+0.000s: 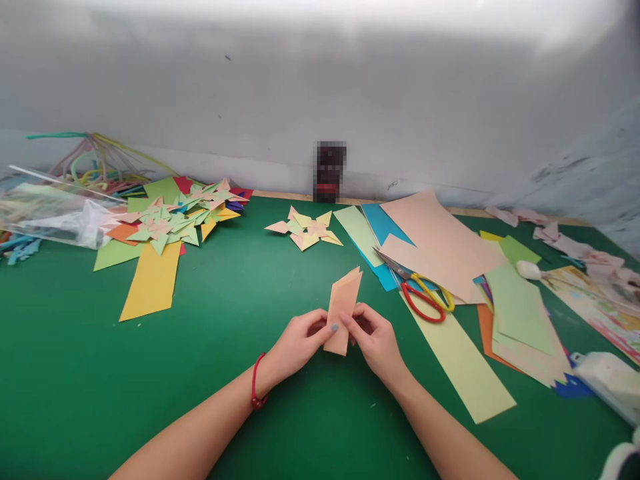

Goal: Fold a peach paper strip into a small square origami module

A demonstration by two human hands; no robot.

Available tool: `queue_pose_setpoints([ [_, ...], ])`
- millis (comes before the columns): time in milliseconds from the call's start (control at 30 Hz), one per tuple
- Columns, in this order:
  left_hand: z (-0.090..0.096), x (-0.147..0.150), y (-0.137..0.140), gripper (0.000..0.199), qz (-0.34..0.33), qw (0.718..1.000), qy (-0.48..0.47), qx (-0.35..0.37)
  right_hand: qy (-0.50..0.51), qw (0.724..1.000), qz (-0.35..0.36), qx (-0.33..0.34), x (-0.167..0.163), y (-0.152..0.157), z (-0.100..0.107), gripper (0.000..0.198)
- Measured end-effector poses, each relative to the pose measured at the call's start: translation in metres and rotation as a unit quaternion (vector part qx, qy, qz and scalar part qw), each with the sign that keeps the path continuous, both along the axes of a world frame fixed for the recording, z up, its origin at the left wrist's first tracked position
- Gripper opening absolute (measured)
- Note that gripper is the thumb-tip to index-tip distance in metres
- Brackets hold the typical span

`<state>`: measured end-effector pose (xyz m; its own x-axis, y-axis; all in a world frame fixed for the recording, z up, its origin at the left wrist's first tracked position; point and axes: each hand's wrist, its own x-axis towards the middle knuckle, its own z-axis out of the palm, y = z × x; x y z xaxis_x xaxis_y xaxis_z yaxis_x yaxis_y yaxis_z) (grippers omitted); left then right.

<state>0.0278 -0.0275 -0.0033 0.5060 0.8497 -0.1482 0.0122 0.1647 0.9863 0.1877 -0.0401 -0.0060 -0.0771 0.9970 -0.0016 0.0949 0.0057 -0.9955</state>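
Note:
A folded strip of peach paper (345, 300) stands upright between my hands, just above the green tabletop. My left hand (306, 333) pinches its left edge, thumb lying across the front. From the other side, my right hand (374, 337) grips the right edge with its thumb on the paper's face; the fingers behind are partly hidden. Beyond the paper lies a star-shaped folded piece (307, 230) in peach and pale yellow. To the right, scissors (423, 293) with red and yellow handles rest on paper sheets.
Several folded paper stars (165, 223) and a yellow strip (153, 280) lie at the left, near a clear plastic bag (75, 217). Large peach sheets (435, 240), a pale green strip (460, 360) and stacked coloured paper (525, 313) spread over the right. A white wall closes off the back.

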Motion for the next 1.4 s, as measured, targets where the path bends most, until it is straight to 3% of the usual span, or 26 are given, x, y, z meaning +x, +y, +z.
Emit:
queue_pose_setpoints([
  [133,0.0,0.006,-0.008,0.034,-0.065,0.993,-0.047,-0.083,0.01,1.0,-0.008,0.002,-0.001,0.001,0.0,0.018],
  [300,0.003,0.007,-0.01,0.037,-0.094,0.982,-0.085,-0.136,0.045,0.999,-0.023,-0.011,-0.001,0.002,0.002,0.021],
  [567,-0.004,0.004,-0.006,0.039,-0.108,0.977,-0.105,-0.148,0.045,0.998,-0.016,-0.033,-0.002,0.002,0.001,0.021],
  [767,-0.005,0.003,-0.008,0.037,-0.156,0.97,-0.089,-0.161,0.052,0.992,0.069,-0.094,-0.003,-0.001,0.0,0.029],
  [900,-0.007,0.003,-0.009,0.037,-0.184,0.962,-0.093,-0.179,0.045,0.99,0.09,-0.099,-0.004,-0.004,0.001,0.031],
  [1233,-0.004,-0.001,-0.005,0.034,-0.204,0.958,-0.099,-0.177,0.079,0.987,0.05,-0.132,-0.004,-0.004,-0.001,0.047],
  [1400,-0.004,-0.002,-0.005,0.034,-0.211,0.954,-0.094,-0.189,0.084,0.987,-0.017,-0.136,0.001,0.003,-0.002,0.051],
])
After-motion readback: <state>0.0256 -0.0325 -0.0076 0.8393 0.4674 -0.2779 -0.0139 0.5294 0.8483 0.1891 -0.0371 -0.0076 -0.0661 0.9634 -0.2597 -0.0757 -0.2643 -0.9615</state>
